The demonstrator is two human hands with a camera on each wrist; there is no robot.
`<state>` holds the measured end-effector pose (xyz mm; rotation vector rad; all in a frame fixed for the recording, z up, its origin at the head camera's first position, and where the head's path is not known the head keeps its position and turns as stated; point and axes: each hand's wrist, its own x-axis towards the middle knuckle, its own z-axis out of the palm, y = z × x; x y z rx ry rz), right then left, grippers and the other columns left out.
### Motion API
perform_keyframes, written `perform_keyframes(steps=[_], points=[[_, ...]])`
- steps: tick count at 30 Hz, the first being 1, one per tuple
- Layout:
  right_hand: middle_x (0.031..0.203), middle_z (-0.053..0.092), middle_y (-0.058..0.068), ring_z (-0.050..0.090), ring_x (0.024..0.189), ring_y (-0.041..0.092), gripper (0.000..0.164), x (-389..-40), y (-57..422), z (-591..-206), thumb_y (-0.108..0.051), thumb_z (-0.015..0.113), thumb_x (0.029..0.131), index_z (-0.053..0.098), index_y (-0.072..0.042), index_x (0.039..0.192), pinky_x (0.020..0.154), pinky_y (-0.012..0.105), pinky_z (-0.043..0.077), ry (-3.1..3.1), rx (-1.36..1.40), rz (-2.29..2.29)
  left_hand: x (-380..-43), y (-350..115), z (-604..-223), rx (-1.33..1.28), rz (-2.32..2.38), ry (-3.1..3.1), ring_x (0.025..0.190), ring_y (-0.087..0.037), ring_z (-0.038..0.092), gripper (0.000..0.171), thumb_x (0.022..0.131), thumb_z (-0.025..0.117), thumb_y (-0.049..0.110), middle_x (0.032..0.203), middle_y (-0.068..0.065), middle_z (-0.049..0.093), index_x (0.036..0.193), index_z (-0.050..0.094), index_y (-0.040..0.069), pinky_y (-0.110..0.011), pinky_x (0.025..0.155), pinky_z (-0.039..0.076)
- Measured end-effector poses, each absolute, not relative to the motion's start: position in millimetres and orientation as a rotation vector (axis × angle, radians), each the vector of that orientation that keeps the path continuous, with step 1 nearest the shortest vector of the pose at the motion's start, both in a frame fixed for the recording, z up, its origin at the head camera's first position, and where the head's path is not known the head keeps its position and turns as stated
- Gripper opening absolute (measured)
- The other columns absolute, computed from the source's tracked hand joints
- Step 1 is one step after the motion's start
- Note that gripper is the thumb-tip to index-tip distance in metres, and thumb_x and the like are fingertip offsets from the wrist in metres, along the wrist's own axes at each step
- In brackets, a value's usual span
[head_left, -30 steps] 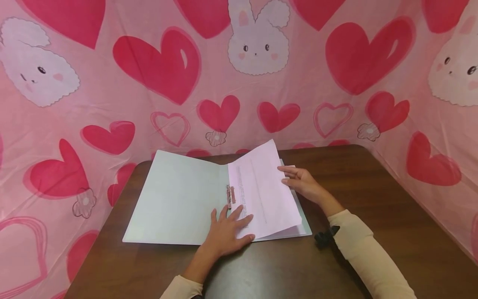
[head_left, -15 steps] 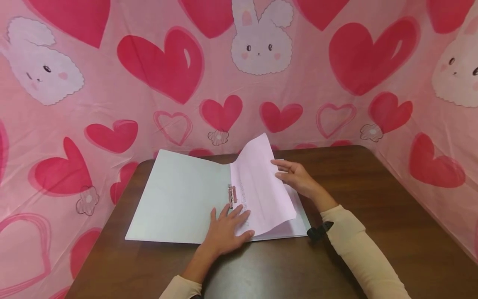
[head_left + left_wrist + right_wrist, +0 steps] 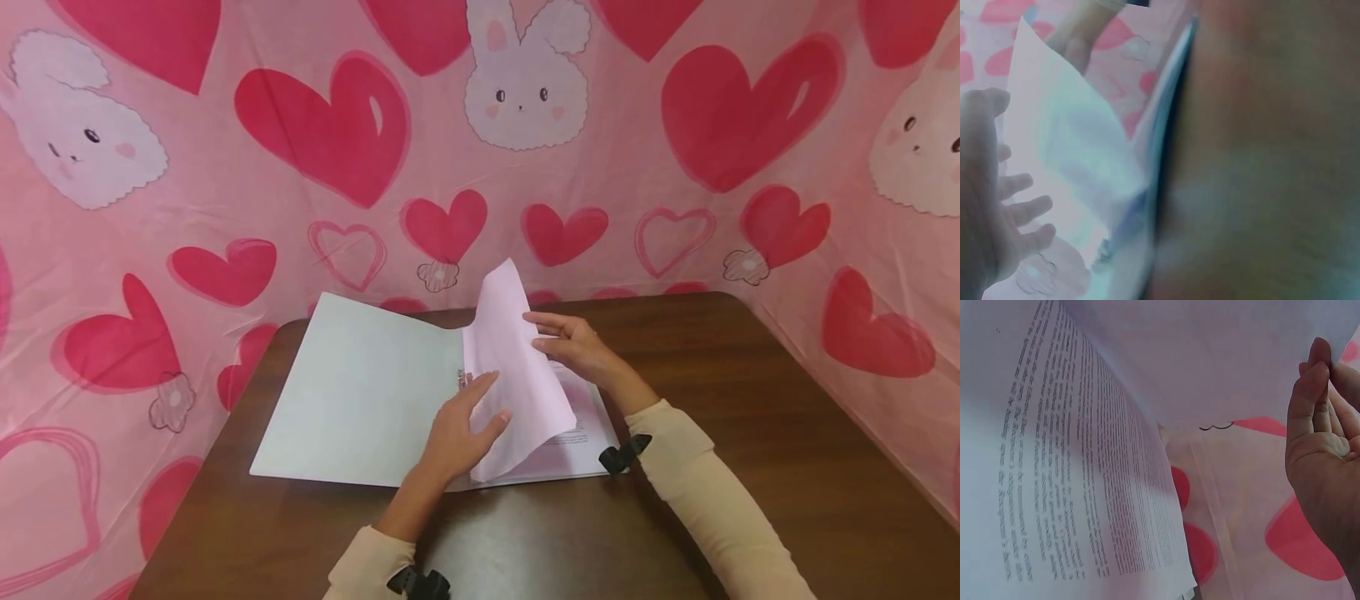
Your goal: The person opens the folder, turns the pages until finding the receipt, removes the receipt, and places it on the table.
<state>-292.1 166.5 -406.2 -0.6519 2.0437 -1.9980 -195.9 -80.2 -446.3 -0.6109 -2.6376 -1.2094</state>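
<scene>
A pale green folder (image 3: 352,392) lies spread on the table, its metal clip (image 3: 461,380) at the spine partly hidden by my left fingers. My right hand (image 3: 585,348) pinches the right edge of a lifted sheet of paper (image 3: 517,400), which curves up and leans left. Beneath it shows a printed page (image 3: 1091,487), its lines of text plain in the right wrist view. With fingers apart, my left hand (image 3: 459,433) hovers by the sheet's left side near the spine. In the left wrist view its fingers (image 3: 1032,209) are spread and hold nothing.
The dark wooden table (image 3: 750,400) extends around the folder. Pink cloth (image 3: 600,167) with hearts and rabbits hangs behind and at both sides. Black wrist devices (image 3: 625,454) sit at both sleeves, the right one close to the folder's lower right corner.
My right hand has carried the sheet's edge leftward, bending it further up and uncovering more of the page below. My left hand has lifted from its flat rest on the paper near the spine.
</scene>
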Motion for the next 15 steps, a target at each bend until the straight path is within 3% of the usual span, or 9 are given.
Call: perform_keyframes(steps=[8,12,15], points=[[0.126,0.068,-0.008,0.072,0.106,0.009,0.055,-296.0,155.2,-401.7,0.002,0.054,0.098,0.039,0.009,0.150,0.088,0.030,0.062,1.995,-0.726,-1.997,-219.7,-70.3,-402.2,-0.679,-1.170,-2.609,0.144,-0.029,0.051,0.062,0.096,0.060,0.045,0.157,-0.004,0.052,0.153,0.048,0.022,-0.057,0.114,0.045],[0.139,0.064,0.013,0.072,0.106,0.008,0.056,-294.0,151.5,-398.1,0.000,0.054,0.098,0.039,0.007,0.151,0.090,0.032,0.062,2.013,-0.743,-1.964,-229.5,-67.8,-385.7,-0.698,-1.101,-2.683,0.145,-0.032,0.050,0.062,0.096,0.058,0.049,0.158,-0.005,0.049,0.152,0.049,0.026,-0.060,0.113,0.045],[0.150,0.051,0.030,0.071,0.108,0.006,0.056,-293.1,149.3,-395.0,-0.001,0.055,0.098,0.039,0.006,0.151,0.091,0.031,0.061,2.031,-0.759,-1.943,-235.6,-66.9,-375.5,-0.721,-1.029,-2.736,0.145,-0.036,0.048,0.060,0.097,0.056,0.050,0.160,-0.009,0.047,0.152,0.050,0.026,-0.062,0.115,0.041]])
